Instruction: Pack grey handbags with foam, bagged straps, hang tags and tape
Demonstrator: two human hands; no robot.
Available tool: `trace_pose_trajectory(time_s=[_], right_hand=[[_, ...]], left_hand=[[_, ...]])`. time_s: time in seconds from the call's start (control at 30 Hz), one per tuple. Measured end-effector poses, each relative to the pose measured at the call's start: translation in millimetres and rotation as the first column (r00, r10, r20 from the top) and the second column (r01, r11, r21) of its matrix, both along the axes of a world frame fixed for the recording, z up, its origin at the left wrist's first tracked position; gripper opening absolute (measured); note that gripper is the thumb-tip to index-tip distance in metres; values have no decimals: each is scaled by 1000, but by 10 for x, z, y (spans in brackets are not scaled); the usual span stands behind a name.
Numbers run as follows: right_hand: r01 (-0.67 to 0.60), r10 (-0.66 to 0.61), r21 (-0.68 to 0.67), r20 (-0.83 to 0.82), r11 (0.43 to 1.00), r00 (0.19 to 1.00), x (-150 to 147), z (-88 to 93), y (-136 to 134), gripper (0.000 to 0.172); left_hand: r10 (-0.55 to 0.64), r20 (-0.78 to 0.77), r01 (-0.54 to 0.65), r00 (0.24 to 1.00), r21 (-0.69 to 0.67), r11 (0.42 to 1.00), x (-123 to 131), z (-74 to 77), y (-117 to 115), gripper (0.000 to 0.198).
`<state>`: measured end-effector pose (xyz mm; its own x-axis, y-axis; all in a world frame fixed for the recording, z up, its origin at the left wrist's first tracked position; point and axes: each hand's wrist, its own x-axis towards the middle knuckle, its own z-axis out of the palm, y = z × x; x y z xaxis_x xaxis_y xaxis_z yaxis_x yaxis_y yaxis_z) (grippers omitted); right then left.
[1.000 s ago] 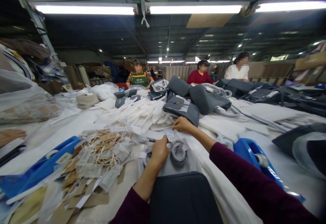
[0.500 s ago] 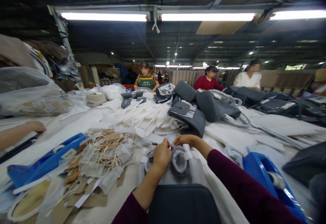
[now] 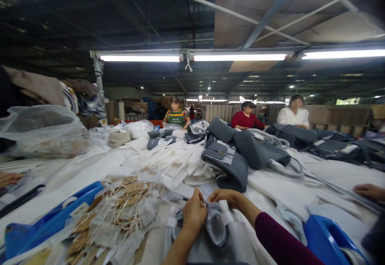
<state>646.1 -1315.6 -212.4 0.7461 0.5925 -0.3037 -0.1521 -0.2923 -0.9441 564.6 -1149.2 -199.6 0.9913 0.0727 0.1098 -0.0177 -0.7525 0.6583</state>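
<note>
In front of me lies a grey strap [image 3: 217, 229], coiled and wrapped in clear film, with white foam sleeves [image 3: 229, 221] on it. My left hand [image 3: 194, 213] is closed in a pinch at the coil's upper left; what its fingertips hold is hidden. My right hand [image 3: 227, 198] has its fingers pressed together on the top of the wrapped strap, close to the left fingertips. Left of my left hand, a thin dark tip in film pokes out. Tags with looped strings [image 3: 132, 194] lie piled to the left.
Blue tape dispensers [image 3: 51, 221] stand left and right [image 3: 327, 239]. Ahead are dark grey bags [image 3: 227, 160] on stacked white sheets [image 3: 177, 158]. Co-workers [image 3: 246, 117] work across the table. Other people's hands show at the left [image 3: 10, 178] and right edges [image 3: 371, 191].
The view has tilted up, so everything sits lower and the dark bag flap near me has mostly left the frame. Another person's hand has appeared at right. My hands stay together at the coil.
</note>
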Motion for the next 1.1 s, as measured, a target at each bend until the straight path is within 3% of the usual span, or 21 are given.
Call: trace_pose_trajectory(time_s=[0.13,0.27,0.33,0.43,0.5,0.57,0.77,0.87,1.0,1.1], right_hand=[[-43,39,-58,-64,997,997,39,-15,4,9],[-54,50,-63,-67,997,996,66,5,-15,13],[-40,38,-27,-45,999,998,61,33,-38,18],[-15,16,71,-26,997,1000,45,92,-92,27],[-9,15,143,-43,990,999,39,126,-139,32],[3,14,207,-79,978,997,44,142,-192,34],[47,8,326,-166,944,986,66,73,-325,43],[57,-1,350,-159,935,987,32,24,-330,46],[116,-74,361,-127,925,989,1,-45,-272,35],[162,-132,355,-107,921,985,-11,-76,-199,45]], left_hand=[[38,66,-32,997,-94,995,35,-6,-1,24],[42,123,6,992,-365,931,164,-105,25,27],[11,138,64,990,-523,850,234,-159,37,27],[-46,168,154,985,-716,680,280,-177,42,24],[-75,169,181,983,-792,583,265,-145,42,24],[-95,151,179,984,-830,529,236,-102,45,24],[-109,96,136,989,-878,458,225,-79,59,27],[-82,97,124,992,-886,447,225,-90,64,29],[-45,97,107,994,-891,441,218,-80,70,32],[-32,83,89,996,-900,428,205,-72,83,35]])
